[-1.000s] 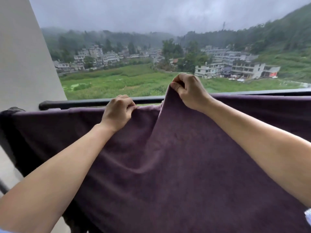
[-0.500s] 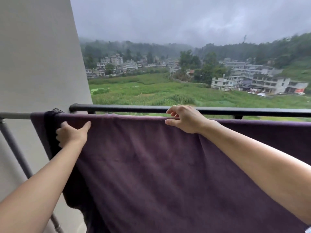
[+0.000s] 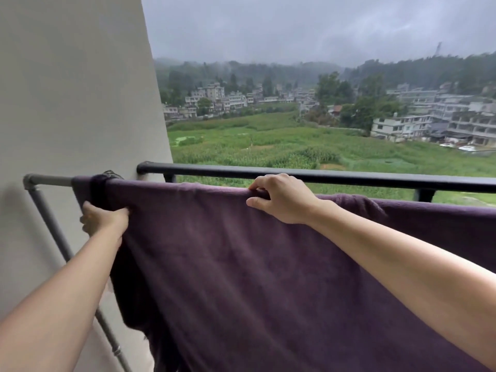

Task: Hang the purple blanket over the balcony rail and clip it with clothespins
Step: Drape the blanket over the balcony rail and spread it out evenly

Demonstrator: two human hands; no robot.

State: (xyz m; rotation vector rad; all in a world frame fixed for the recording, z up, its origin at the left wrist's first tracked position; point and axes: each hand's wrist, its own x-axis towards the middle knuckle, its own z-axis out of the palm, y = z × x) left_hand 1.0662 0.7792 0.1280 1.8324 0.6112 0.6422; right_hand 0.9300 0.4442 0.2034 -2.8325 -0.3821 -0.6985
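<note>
The purple blanket (image 3: 241, 264) hangs draped over a grey metal bar (image 3: 48, 180) that runs just inside the black balcony rail (image 3: 322, 175). It falls in a wide sheet toward me. My left hand (image 3: 103, 218) grips the blanket's left edge just below the bar. My right hand (image 3: 281, 198) rests on the blanket's top fold over the bar, thumb on the near side and fingers curled over the top. No clothespins are in view.
A pale wall (image 3: 75, 89) stands close on the left, with a slanted grey pipe (image 3: 61, 242) running down along it. A dark bunched bit of cloth (image 3: 107, 175) sits on the bar near the wall. Beyond the rail lie green fields and buildings.
The blanket's lifted top edge has come down onto the bar. My left hand slid left to the blanket's edge and closed on it. My right hand now rests on the top fold.
</note>
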